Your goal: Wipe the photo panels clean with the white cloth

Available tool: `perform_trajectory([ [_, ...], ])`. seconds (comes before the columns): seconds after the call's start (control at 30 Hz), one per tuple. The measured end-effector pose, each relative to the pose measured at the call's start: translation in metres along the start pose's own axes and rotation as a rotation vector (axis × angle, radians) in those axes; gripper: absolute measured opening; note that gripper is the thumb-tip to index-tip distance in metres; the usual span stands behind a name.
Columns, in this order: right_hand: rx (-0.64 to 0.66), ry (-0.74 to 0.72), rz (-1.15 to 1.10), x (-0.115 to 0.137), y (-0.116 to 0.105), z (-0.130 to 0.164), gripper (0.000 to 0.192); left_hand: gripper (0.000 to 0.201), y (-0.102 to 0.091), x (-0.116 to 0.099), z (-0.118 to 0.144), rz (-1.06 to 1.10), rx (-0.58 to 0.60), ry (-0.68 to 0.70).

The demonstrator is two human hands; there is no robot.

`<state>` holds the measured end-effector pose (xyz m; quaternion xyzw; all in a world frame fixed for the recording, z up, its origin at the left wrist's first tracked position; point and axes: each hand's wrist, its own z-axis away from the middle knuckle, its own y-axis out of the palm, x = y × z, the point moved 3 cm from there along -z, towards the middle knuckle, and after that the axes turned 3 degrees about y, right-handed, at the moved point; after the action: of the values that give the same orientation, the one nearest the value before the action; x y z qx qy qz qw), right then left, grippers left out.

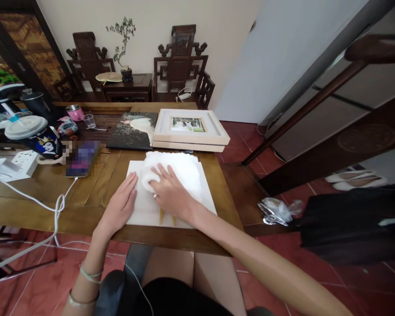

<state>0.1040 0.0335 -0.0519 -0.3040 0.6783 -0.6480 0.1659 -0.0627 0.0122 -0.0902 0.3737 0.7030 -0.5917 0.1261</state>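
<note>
A white flat board (141, 213) lies on the wooden table (95, 184) in front of me. On it rests a white fluffy cloth (181, 169), bunched at its near left corner. My right hand (169, 193) lies on the cloth, fingers curled around the bunched part and pressing it down. My left hand (120, 204) lies flat on the board's left edge, fingers together, touching the cloth's side. Two yellowish strips (166, 217) peek out below my right hand.
Stacked pale photo frames (189, 129) and a dark canvas print (131, 129) sit behind the board. A phone (82, 160) with a white cable (57, 206), a power strip (26, 160), cups and a kettle crowd the left. Dark chairs stand by the wall; a stair rail (303, 109) rises at right.
</note>
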Motion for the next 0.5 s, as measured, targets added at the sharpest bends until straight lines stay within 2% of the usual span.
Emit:
perform_trajectory([
  [0.1, -0.044, -0.002, 0.025, 0.013, 0.005, -0.008, 0.035, 0.054, -0.006, -0.005, 0.002, 0.093, -0.075, -0.028],
  [0.17, -0.032, -0.085, 0.025, 0.027, 0.006, -0.002, 0.034, 0.055, -0.009, -0.007, 0.004, 0.145, -0.117, -0.026],
  [0.27, 0.018, -0.245, 0.008, 0.047, 0.003, 0.022, 0.026, 0.057, -0.011, -0.008, 0.006, 0.156, -0.149, -0.005],
  [0.4, 0.108, -0.364, -0.044, 0.057, -0.009, 0.062, 0.023, 0.059, -0.007, -0.005, 0.005, 0.084, -0.139, -0.004],
  [0.5, 0.169, -0.327, -0.04, 0.048, -0.018, 0.074, 0.025, 0.057, -0.002, -0.003, 0.002, 0.048, -0.069, -0.016],
])
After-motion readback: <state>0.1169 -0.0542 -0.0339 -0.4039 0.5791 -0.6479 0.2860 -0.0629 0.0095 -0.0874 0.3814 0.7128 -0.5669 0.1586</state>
